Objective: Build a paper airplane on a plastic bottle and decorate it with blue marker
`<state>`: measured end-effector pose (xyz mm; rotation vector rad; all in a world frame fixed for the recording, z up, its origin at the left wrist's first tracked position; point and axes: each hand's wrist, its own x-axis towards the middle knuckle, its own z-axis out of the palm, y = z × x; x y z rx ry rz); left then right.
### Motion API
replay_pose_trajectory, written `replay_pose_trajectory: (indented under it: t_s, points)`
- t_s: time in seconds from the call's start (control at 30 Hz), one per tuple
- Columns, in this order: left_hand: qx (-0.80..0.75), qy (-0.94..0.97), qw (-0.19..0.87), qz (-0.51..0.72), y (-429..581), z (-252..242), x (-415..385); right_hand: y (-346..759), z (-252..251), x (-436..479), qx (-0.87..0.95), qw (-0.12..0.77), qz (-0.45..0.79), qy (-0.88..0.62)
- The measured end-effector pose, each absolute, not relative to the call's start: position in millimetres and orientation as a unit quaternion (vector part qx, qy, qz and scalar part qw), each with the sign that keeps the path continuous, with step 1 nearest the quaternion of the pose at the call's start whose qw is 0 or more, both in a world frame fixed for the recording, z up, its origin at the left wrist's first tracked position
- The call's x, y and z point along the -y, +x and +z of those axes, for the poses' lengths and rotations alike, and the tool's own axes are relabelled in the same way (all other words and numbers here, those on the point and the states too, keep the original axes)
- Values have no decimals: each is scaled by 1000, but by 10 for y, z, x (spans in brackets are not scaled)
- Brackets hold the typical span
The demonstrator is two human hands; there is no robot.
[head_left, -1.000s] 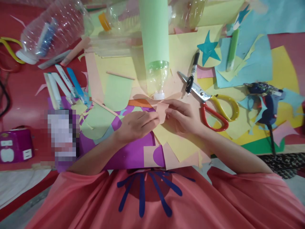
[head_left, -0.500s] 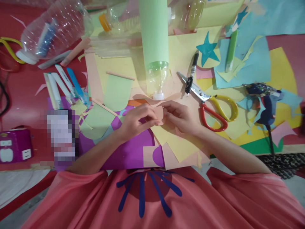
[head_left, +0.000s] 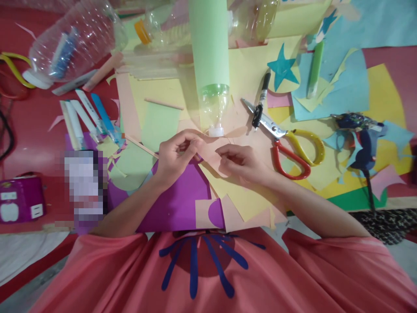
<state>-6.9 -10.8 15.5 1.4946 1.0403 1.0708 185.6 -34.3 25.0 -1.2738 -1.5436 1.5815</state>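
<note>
So here we are, looking down past the wearer's arms in the head view, and everything centres on the green-wrapped bottle (head_left: 210, 48), its white cap pointing at the person. Just on the near side of that cap sits the small peach paper piece (head_left: 213, 157), held between the two hands. The left hand (head_left: 174, 158), near side and left of the bottle's cap, has thumb and forefinger pinched together on the paper's upper end, the other fingers loosely curled. The right hand (head_left: 244, 163), near side and right of the cap, is half closed, thumb a little apart from the bent forefinger at the paper's lower end; whether it truly grips, I can't tell. To handle this well, I'd say keep that left pinch light and close to the edge, since thin paper should crease easily under a hard thumb. Let the right fingertips steady the free end without pulling, and mind the cap so close by. More peach paper under it blurs the outline, so holding it over the purple sheet (head_left: 176, 198), left of the bottle on its near side, should show the edges better. Right of the bottle's neck lie the scissors (head_left: 276, 130), the black marker (head_left: 261, 101) across their blades, and I'd keep the right wrist clear of those handles.
</note>
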Motion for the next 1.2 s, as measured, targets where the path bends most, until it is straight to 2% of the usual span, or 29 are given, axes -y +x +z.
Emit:
replay_pose_trajectory:
  t_s: [0.37, 0.67, 0.8, 1.0, 1.2]
  points:
    - [-457, 615, 474, 434, -51, 149, 126, 1870, 287, 351, 621, 265, 577, -460]
    - [-459, 611, 472, 439, -41, 149, 128, 1898, 256, 363, 614, 285, 586, -446]
    - [-462, 618, 471, 426, -51, 180, 95, 1879, 233, 372, 574, 314, 624, -427]
    - [-445, 608, 557, 350, -50, 251, 90, 1877, 151, 352, 519, 377, 636, -428]
    - [-429, 706, 479, 296, -24, 259, 132, 1847, 138, 380, 504, 373, 666, -404]
